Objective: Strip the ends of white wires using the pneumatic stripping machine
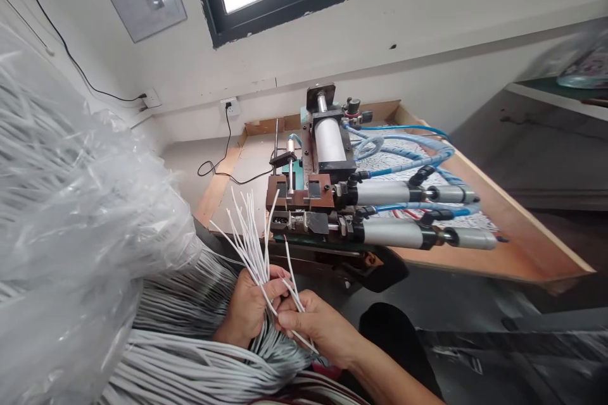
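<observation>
My left hand [251, 305] is closed round a fanned bundle of thin white cables [250, 237], whose free ends point up toward the machine. Right beside it, my right hand [316, 324] pinches a few white cables between thumb and fingers; one of them stands up with a reddish tip. Both hands nearly touch each other. Beneath them a thick mass of grey-white cables [190, 361] spreads across the lap. Just beyond the hands is a pneumatic machine [304, 193] with dark clamp blocks and silver cylinders.
Clear plastic wrap [90, 202] over more cables fills the left side. A wooden-edged tray [532, 247] surrounds the machine, with blue air hoses [403, 155] and small white scraps inside. A black cord [227, 152] runs from a wall socket. A shelf [560, 101] stands at the right.
</observation>
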Motion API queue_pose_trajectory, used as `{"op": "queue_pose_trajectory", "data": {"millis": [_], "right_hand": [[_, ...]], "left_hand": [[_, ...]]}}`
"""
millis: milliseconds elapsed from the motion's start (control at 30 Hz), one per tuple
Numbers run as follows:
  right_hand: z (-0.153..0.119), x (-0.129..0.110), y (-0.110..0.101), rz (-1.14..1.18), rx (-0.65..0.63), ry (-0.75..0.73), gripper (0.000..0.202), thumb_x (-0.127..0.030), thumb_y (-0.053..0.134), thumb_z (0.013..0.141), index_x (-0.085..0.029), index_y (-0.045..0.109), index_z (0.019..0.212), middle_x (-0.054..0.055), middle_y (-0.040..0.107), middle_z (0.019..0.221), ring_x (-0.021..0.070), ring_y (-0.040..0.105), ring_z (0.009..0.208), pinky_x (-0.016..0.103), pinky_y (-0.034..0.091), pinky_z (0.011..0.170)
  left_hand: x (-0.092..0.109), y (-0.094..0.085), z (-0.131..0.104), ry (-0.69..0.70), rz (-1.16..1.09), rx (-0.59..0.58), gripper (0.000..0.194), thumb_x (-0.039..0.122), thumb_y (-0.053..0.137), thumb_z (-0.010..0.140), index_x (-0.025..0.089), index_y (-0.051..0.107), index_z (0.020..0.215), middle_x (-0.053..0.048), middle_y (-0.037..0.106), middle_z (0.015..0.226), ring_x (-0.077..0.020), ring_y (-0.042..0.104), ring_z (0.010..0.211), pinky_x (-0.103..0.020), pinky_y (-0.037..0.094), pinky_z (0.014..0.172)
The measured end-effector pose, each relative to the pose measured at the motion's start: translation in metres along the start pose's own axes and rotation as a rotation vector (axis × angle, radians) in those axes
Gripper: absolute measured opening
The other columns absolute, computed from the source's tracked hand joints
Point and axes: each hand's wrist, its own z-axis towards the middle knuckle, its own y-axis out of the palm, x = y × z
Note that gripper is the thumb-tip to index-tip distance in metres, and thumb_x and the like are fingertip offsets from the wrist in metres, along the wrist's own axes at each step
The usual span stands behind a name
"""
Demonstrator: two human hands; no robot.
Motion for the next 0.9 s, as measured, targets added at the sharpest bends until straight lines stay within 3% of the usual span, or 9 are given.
{"op": "queue_pose_trajectory", "data": {"millis": [233,367,500,667,767,833,900], "right_hand": [[-0.004,0.003,0.003,0.015,0.175,-0.129,0.038,-0.046,0.050,0.073,-0.012,0.059,0.062,-0.004,0.042,0.045,0.0056,0.026,0.041,0.022,0.014,0.043],[-0.005,0.004,0.007,0.052,0.191,-0.144,0.038,-0.048,0.051,0.072,-0.012,0.057,0.058,-0.006,0.035,0.039,0.0050,0.022,0.039,0.022,0.012,0.042],[-0.005,0.008,0.009,0.097,0.173,-0.110,0.038,-0.048,0.052,0.070,-0.014,0.054,0.055,-0.010,0.026,0.035,0.0045,0.015,0.036,0.022,0.010,0.040],[-0.011,0.014,0.000,0.035,0.210,-0.149,0.037,-0.045,0.049,0.074,-0.013,0.053,0.056,-0.010,0.022,0.037,0.0049,0.013,0.038,0.023,0.008,0.041],[-0.020,0.016,-0.020,0.019,0.347,-0.177,0.036,-0.046,0.051,0.073,-0.014,0.052,0.056,-0.010,0.022,0.038,0.0049,0.014,0.039,0.022,0.009,0.040],[-0.028,0.011,-0.039,0.057,0.511,-0.198,0.036,-0.047,0.053,0.070,-0.014,0.052,0.056,-0.009,0.026,0.038,0.0048,0.018,0.037,0.021,0.013,0.039],[-0.038,0.000,-0.059,0.074,0.715,-0.253,0.033,-0.047,0.056,0.066,-0.015,0.054,0.061,-0.006,0.038,0.041,0.0071,0.031,0.038,0.021,0.024,0.040]], "left_hand": [[0.000,0.002,-0.002,0.147,0.103,0.088,0.009,0.022,0.062,0.062,0.012,0.060,0.061,0.001,0.053,0.046,-0.0067,0.042,0.036,-0.020,0.030,0.035],[0.003,0.002,-0.006,0.247,0.205,0.171,0.020,0.029,0.058,0.066,0.013,0.060,0.055,0.000,0.052,0.043,-0.0083,0.041,0.036,-0.022,0.028,0.036],[0.004,0.002,-0.013,0.355,0.291,0.291,0.017,0.027,0.062,0.063,0.016,0.061,0.050,0.002,0.051,0.043,-0.0105,0.044,0.043,-0.023,0.034,0.045],[0.002,-0.003,-0.009,0.349,0.263,0.310,0.016,0.025,0.062,0.062,0.016,0.060,0.049,0.002,0.053,0.043,-0.0103,0.045,0.044,-0.023,0.035,0.046],[0.003,-0.007,0.001,0.294,0.165,0.308,0.016,0.028,0.058,0.066,0.016,0.059,0.057,0.001,0.056,0.049,-0.0097,0.047,0.043,-0.022,0.035,0.042],[0.004,-0.007,0.005,0.254,0.116,0.274,0.016,0.030,0.056,0.068,0.015,0.059,0.064,0.000,0.057,0.053,-0.0099,0.048,0.043,-0.023,0.038,0.042],[0.004,-0.004,0.006,0.200,0.035,0.196,0.018,0.031,0.055,0.070,0.014,0.059,0.071,-0.001,0.058,0.058,-0.0105,0.050,0.045,-0.024,0.041,0.044]]}}
